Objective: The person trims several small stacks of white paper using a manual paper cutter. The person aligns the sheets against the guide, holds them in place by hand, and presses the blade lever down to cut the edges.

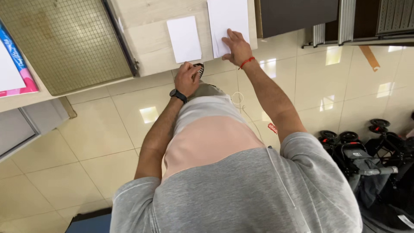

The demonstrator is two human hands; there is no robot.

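While the right hand (236, 46) lies flat on a white sheet (227, 21), the left hand (188, 79) clenches a dark object (199, 69).

**Premises: retail shop floor**

Glossy cream floor tiles (108, 129) mirror ceiling lights. Folded black strollers (366, 151) stand parked in a row. Pale wood counter (146, 39), wire-mesh panel (69, 43), colourful display card (17, 64), dropped red tag (272, 127).

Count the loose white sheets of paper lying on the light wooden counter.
2. A smaller sheet lies beyond the left hand; a larger sheet lies under the right hand. More may be stacked beneath.
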